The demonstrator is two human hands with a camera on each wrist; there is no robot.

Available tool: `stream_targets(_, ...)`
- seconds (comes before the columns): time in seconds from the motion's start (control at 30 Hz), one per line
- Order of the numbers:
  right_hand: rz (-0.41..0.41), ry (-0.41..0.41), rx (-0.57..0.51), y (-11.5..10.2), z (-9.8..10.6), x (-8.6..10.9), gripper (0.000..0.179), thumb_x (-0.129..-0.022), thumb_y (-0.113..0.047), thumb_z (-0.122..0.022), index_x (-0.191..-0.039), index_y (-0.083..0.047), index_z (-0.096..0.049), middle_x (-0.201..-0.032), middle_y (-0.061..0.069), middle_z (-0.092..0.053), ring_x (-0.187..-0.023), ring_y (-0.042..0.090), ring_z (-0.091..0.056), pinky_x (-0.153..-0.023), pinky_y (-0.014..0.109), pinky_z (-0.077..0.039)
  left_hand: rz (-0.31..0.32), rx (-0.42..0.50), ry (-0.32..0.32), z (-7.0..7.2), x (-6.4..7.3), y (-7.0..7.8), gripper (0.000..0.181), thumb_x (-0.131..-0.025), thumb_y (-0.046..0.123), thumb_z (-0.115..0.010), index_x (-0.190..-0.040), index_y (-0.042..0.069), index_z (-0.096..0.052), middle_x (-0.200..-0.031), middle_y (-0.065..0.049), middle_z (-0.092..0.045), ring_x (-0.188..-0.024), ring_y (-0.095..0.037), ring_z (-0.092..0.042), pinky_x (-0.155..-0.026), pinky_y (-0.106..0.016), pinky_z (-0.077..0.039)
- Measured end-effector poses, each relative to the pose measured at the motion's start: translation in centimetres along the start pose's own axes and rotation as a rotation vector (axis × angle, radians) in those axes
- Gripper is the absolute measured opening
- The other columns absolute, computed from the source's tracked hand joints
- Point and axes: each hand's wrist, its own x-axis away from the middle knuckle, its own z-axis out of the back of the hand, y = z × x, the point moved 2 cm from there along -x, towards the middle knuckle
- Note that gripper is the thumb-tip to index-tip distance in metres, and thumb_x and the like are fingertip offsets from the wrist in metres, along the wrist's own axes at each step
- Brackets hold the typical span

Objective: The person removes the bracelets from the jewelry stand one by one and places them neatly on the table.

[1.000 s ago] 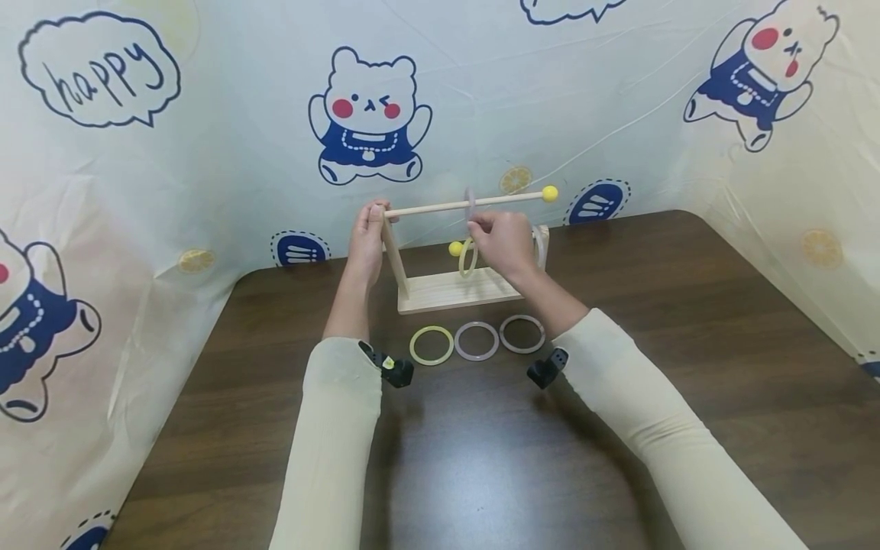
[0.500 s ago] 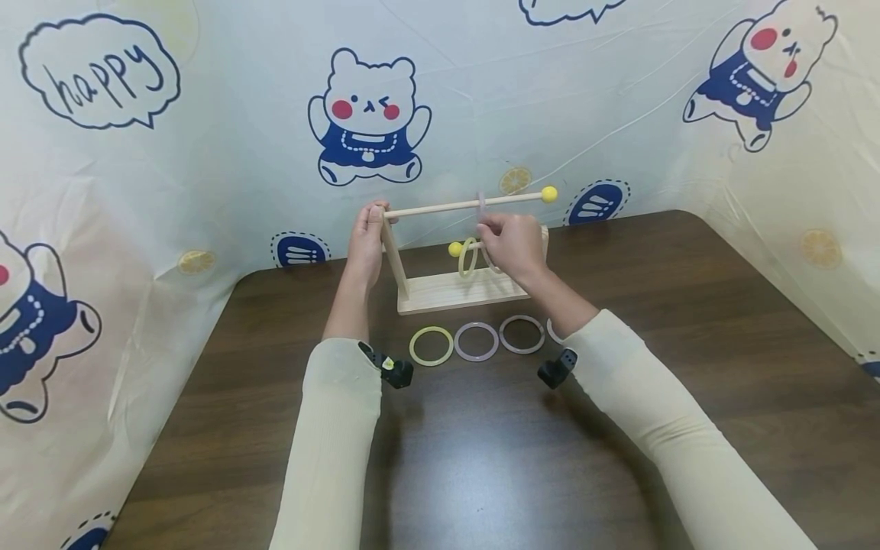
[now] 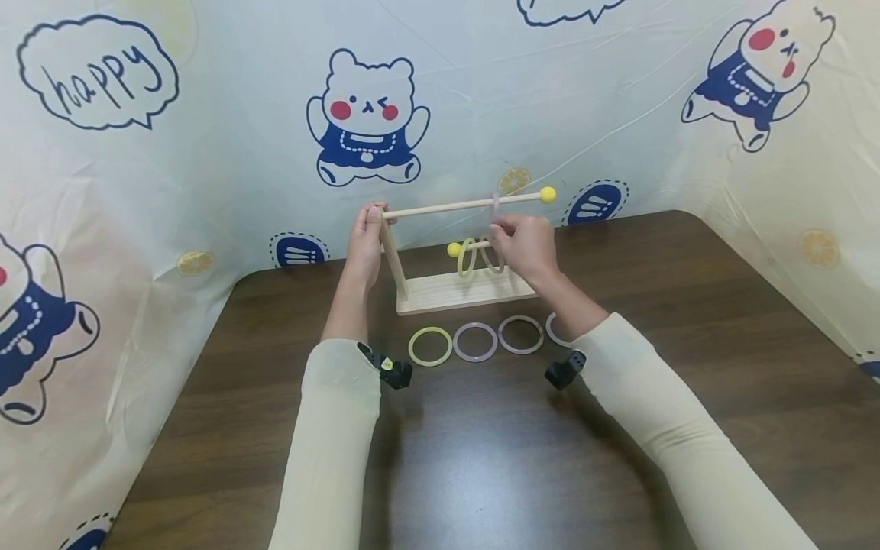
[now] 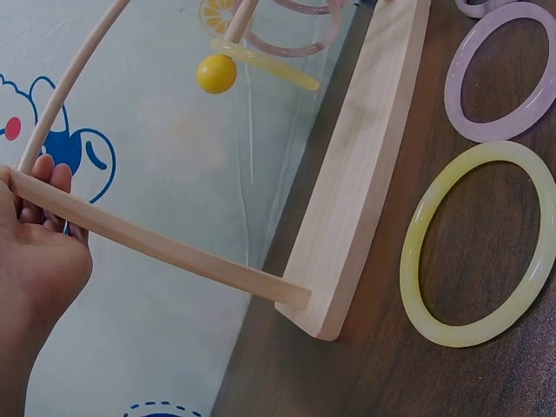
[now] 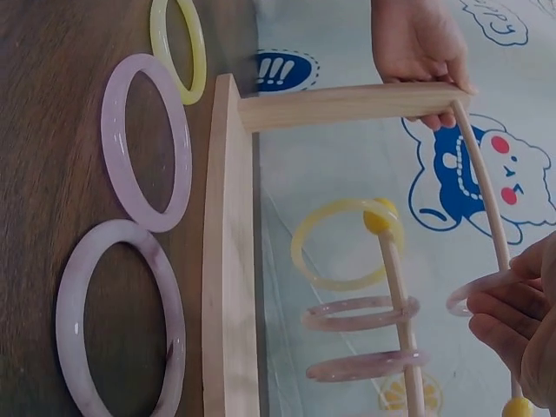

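A wooden bangle rack (image 3: pixel 454 294) has an upper rod (image 3: pixel 440 208) and a lower rod (image 5: pixel 401 287), each tipped with a yellow ball. My left hand (image 3: pixel 364 244) grips the top of the left post (image 4: pixel 156 234), where the upper rod joins it. A pale lilac bangle (image 5: pixel 476 289) encircles the upper rod, and my right hand (image 3: pixel 528 246) pinches it between thumb and fingers, short of the rod's ball end. From the lower rod hang a yellow bangle (image 5: pixel 304 252) and two mauve ones, partly behind my right hand in the head view.
In front of the rack, a row of bangles lies on the dark wooden table (image 3: pixel 474 458): yellow (image 3: pixel 412 347), lilac (image 3: pixel 475 359), mottled (image 3: pixel 520 352) and a pale one (image 3: pixel 552 330) partly under my right forearm. A printed cloth (image 3: pixel 241 137) hangs behind.
My right hand has slid the lilac bangle rightward along the upper rod, nearer its ball. More of the lower rod's bangles and the pale table bangle now show. My left hand stays put.
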Motion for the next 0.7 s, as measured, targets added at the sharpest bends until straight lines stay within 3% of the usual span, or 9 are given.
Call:
stream_targets(0.4,-0.052,-0.018,0.007,0.5,1.1,-0.5,0.019,-0.088,-0.015,-0.063,-0.098,-0.001,-0.071,-0.088,0.012,-0.069,-0.074,0.023,-0.067,-0.063,0.036,-0.051,0.000,0.010,0.000,-0.1,0.0,0.0,0.046,-0.098,0.042,-0.032,-0.127,0.009,-0.044,-0.115,-0.004,-0.050,-0.117,-0.019,-0.040,-0.101,-0.040,-0.025)
stream_targets(0.7,-0.037,0.002,0.015,0.8,1.5,-0.6,0.020,-0.088,-0.017,-0.064,-0.098,-0.002,-0.072,-0.086,0.011,-0.069,-0.069,0.021,-0.067,-0.061,0.034,-0.050,0.010,0.009,0.006,0.0,-0.1,-0.1,0.038,-0.097,0.042,-0.033,-0.120,0.016,-0.048,-0.116,-0.006,-0.053,-0.119,-0.019,-0.040,-0.101,-0.044,-0.024)
